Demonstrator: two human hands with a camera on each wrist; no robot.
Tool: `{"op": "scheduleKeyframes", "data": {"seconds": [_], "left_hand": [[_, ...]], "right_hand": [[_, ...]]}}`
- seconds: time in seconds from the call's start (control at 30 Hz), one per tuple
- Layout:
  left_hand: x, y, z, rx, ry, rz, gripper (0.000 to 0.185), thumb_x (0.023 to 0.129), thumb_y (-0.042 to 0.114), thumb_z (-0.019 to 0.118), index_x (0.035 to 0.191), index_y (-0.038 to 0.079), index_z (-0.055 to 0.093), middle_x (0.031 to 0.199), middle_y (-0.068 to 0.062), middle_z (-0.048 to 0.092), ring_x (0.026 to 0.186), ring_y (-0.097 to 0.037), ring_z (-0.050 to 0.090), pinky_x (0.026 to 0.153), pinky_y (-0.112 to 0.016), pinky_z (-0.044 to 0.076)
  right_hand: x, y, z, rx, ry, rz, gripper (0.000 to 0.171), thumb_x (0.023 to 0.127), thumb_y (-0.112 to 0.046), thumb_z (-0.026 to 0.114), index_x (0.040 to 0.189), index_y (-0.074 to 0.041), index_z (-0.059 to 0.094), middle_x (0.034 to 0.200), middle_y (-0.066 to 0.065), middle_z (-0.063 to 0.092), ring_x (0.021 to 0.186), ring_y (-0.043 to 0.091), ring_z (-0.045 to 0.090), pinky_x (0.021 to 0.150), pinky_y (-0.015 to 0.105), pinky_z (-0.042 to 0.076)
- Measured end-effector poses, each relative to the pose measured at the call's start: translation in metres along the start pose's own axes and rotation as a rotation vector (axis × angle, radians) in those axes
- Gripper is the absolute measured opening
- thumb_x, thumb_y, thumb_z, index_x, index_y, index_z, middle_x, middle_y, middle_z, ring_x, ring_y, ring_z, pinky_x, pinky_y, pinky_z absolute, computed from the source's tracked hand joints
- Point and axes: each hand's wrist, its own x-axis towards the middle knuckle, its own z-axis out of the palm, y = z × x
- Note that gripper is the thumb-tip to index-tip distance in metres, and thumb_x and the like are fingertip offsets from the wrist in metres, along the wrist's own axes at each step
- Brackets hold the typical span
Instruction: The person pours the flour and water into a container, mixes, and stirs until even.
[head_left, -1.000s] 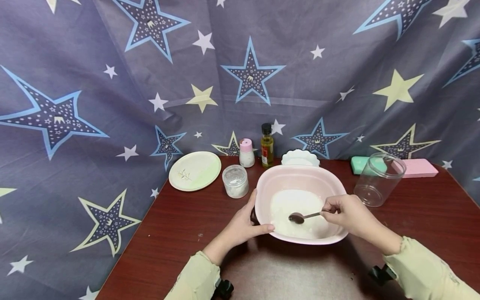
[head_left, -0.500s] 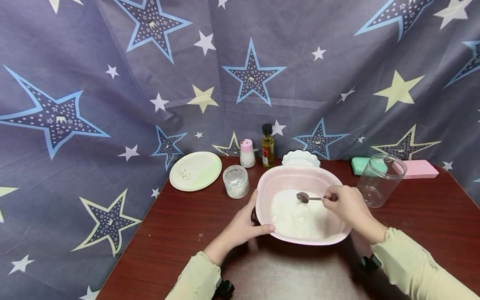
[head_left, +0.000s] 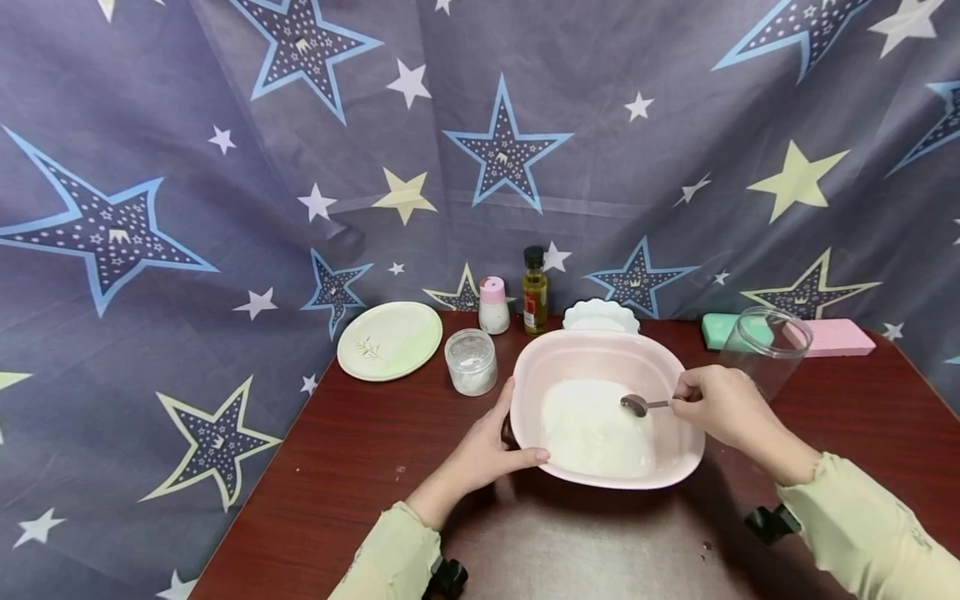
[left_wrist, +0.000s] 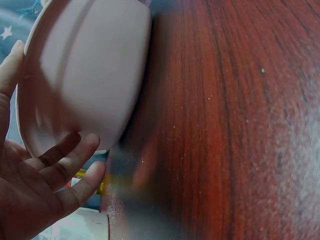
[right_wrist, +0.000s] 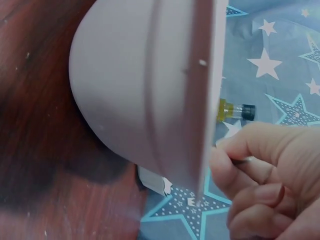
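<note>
A pink basin (head_left: 600, 356) stands on the table with white powder (head_left: 588, 433) spread over its bottom. My left hand (head_left: 483, 450) grips the basin's left side, thumb over the front rim. In the left wrist view, the fingers of that left hand (left_wrist: 45, 185) touch the basin's outer wall (left_wrist: 95, 70). Near the basin's right rim, my right hand (head_left: 731, 408) pinches a small dark brown spoon (head_left: 634, 406) by its handle. The spoon's head is above the powder at the right side. In the right wrist view, the basin wall hides most of the spoon beyond the right hand (right_wrist: 275, 175).
Left of the basin are an oval plate (head_left: 390, 342), a jar of white powder (head_left: 471, 362) and a pink-capped shaker (head_left: 493, 307). An oil bottle (head_left: 535, 292) and a scalloped white dish (head_left: 600, 315) stand behind. At right are a clear jar (head_left: 772, 342), a green sponge (head_left: 720, 330) and a pink block (head_left: 836, 337).
The spoon came up from the powder's front, moved toward the back, then rightward with my right hand. A small heap seen half a second ago looks flatter. The left hand stays on the basin.
</note>
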Motion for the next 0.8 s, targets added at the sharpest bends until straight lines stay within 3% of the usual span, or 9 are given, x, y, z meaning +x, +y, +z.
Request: {"op": "scheduleKeyframes", "data": {"seconds": [0.33,0.63,0.8], "left_hand": [[0.0,-0.002,-0.001,0.043,0.006,-0.022,0.11,0.078,0.024,0.084,0.158,0.012,0.01,0.149,-0.016,0.04,0.113,-0.023,0.056,0.089,-0.029,0.048],[0.0,0.0,-0.002,0.046,0.002,-0.025,0.11,0.078,0.025,0.084,0.158,0.012,0.009,0.148,-0.016,0.042,0.11,-0.023,0.057,0.087,-0.03,0.049],[0.0,0.0,-0.001,0.052,0.005,-0.021,0.11,0.078,0.026,0.084,0.158,0.012,0.009,0.15,-0.015,0.04,0.114,-0.023,0.055,0.092,-0.03,0.047]], "right_hand": [[-0.011,0.005,-0.005,0.119,-0.098,-0.083,0.021,0.076,-0.005,0.075,0.065,-0.02,0.066,0.055,-0.016,0.051,0.053,0.002,0.039,0.048,0.023,0.033],[-0.011,-0.005,0.007,0.252,-0.193,-0.113,0.021,0.079,-0.006,0.076,0.066,-0.019,0.065,0.056,-0.015,0.052,0.055,0.0,0.045,0.049,0.021,0.037],[-0.008,-0.017,0.019,0.299,-0.184,-0.167,0.022,0.078,-0.004,0.076,0.065,-0.018,0.065,0.055,-0.016,0.05,0.053,-0.001,0.043,0.048,0.02,0.035]]}}
